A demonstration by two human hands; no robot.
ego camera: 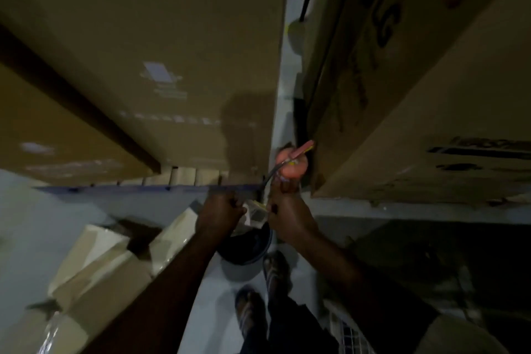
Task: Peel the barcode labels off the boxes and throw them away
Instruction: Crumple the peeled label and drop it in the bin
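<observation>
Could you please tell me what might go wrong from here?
The label pinched by the left hand may stick to it and fall beside the bucket, near the sandalled feet. The right hand also grips a pink tool, so its hold looks awkward and the tool could drop. In this dim light, labels left on the boxes are easily missed.

Dim, soft and blurry wide-angle view, edges bent, corners in shadow.
</observation>
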